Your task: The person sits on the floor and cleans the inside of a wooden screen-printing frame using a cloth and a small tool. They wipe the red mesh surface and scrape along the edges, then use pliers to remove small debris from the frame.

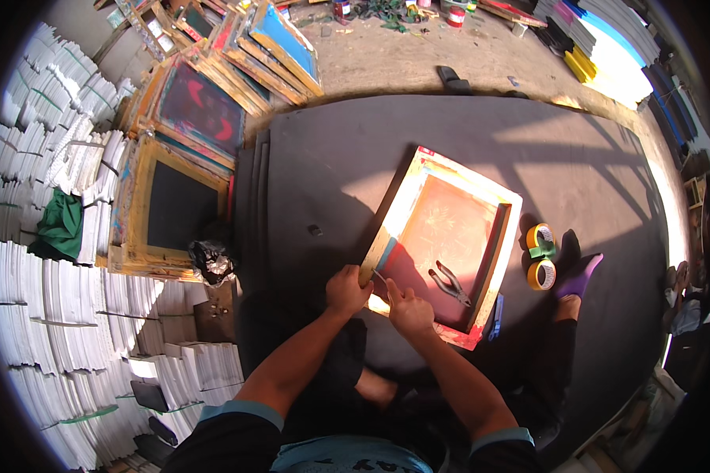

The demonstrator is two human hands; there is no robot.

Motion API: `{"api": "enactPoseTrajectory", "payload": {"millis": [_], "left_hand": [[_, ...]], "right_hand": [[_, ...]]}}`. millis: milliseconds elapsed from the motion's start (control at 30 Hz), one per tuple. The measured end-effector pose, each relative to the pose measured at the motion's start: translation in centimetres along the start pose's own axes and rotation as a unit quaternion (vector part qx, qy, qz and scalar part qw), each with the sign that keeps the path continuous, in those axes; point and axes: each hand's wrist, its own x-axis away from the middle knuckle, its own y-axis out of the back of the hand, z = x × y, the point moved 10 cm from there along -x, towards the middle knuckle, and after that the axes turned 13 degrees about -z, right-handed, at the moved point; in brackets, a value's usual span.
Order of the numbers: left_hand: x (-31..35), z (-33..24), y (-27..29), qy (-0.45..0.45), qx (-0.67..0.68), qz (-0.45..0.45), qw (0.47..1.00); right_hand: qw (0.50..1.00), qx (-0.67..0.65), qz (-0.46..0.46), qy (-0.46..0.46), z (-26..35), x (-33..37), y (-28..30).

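We see our left hand (347, 290) closed on the near left corner of a wooden screen-printing frame (443, 244), which lies on a dark mat (331, 173) on the floor. Our right hand (409, 307) pinches something thin at the frame's near edge. Pliers (450, 282) lie on the red mesh. Right of the frame are two tape rolls (540, 258). Far left, more frames (213, 87) are stacked.
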Motion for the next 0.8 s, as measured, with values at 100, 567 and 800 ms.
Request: {"api": "enactPoseTrajectory", "payload": {"millis": [100, 567, 800], "left_hand": [[0.1, 0.2, 0.0, 0.003, 0.0, -0.002, 1.0], [-0.3, -0.6, 0.1, -0.005, 0.013, -0.003, 1.0], [-0.4, -0.4, 0.0, -0.007, 0.005, 0.004, 1.0]], "right_hand": [[0.996, -0.08, -0.015, -0.045, -0.3, -0.2, 0.3], [0.971, -0.198, -0.011, -0.136, -2.0, -0.6, 0.6], [0.916, -0.351, 0.033, -0.192, -3.6, -0.9, -1.3]]}}
